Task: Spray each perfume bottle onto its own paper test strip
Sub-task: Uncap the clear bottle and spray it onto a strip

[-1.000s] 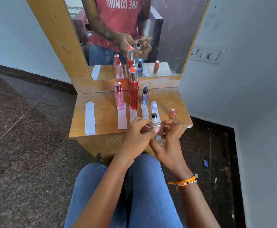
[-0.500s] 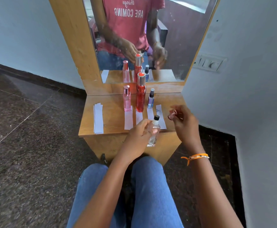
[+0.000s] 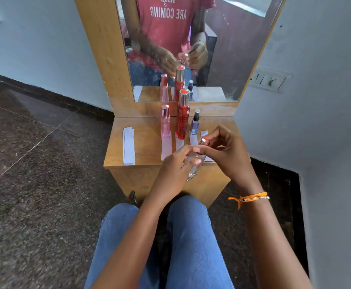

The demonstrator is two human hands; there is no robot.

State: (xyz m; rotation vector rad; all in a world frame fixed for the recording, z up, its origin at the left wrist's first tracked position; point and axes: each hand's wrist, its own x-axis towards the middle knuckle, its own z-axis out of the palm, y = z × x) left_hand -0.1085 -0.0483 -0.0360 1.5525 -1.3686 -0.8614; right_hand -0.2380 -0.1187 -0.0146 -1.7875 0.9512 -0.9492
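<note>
Left hand (image 3: 175,167) grips the clear bottle (image 3: 194,165) at the desk (image 3: 147,126) edge; right hand (image 3: 225,151) pinches its cap (image 3: 203,141). Three bottles stand behind: pink (image 3: 165,122), red (image 3: 182,115), blue (image 3: 195,123), liquid inside.

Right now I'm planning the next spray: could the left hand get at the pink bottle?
Probably not yet: the left hand is holding the clear bottle. Otherwise the pink bottle stands unobstructed.
</note>
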